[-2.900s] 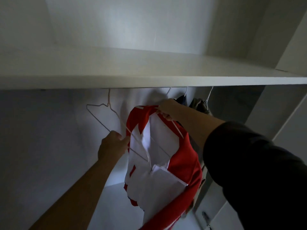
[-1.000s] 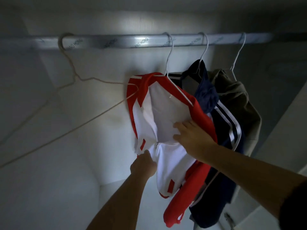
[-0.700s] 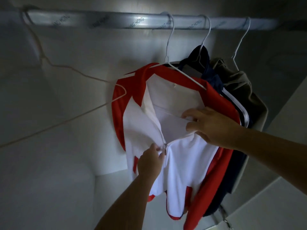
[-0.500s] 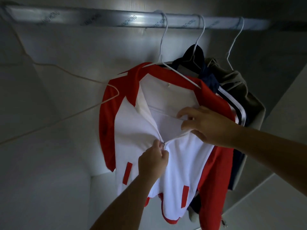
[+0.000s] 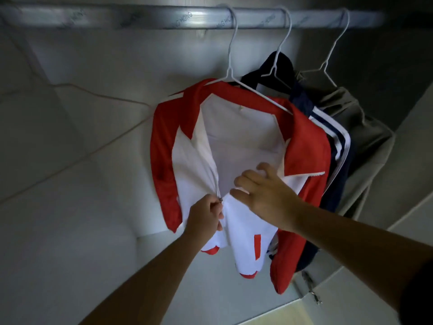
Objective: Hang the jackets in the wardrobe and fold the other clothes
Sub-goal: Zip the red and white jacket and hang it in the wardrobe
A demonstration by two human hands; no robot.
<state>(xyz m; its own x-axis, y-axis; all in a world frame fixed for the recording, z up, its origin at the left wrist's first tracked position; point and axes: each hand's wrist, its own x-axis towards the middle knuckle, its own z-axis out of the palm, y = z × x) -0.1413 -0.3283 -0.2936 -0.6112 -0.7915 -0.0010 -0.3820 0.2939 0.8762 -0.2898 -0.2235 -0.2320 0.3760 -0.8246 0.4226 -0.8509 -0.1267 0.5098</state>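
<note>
Status: red-and-white zip jacket (image 5: pixel 192 165) hangs on silver metal rail (image 5: pixel 140 18) beside navy jacket (image 5: pixel 332 195) and khaki jacket (image 5: pixel 365 148). My left hand (image 5: pixel 206 214) pinches its zip pull (image 5: pixel 220 200); right hand (image 5: pixel 264 195) presses the front, fingers straight. Folding presumably outstanding.

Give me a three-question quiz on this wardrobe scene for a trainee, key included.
1. How many jackets hang on the rail? A two, B three, C five.
2. True or false: the right hand grips the rail.
3. Fill in: the left hand pinches the ___ of the red and white jacket.
Key: 1 B: the red and white jacket, a navy jacket and a grey jacket. 2 false: its fingers lie spread on the red and white jacket's white front. 3 zip pull.
</note>
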